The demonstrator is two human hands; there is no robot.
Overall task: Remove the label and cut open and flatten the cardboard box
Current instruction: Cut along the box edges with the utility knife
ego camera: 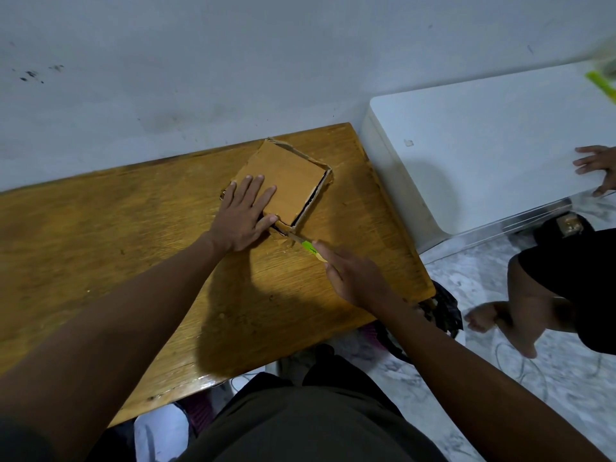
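Head view, table: you stand at a wooden table (133,248) with a glossy brown top, pushed against a pale grey wall (233,61) that has some dark marks.
Head view, room: to your right is a white appliance (466,155) with a flat top, and a green strip (601,86) lies at its far corner. The floor (500,378) is light marble tile.
Head view, other person: another person's hand (596,168) rests on the white top, and the bare legs and black clothing show at the right edge.
Head view, box: the cardboard box (286,181) lies flat on the far right part of the table, near the wall. Its top panel is separated along the right and near edges, where a dark gap shows.
Head view, left hand: your left hand (245,215) lies flat on the near left part of the box with the fingers straight and spread, pressing it down.
Head view, right hand: your right hand (353,278) is closed around a cutter with a green handle (311,249). The blade tip touches the near corner of the box, just beside your left thumb.
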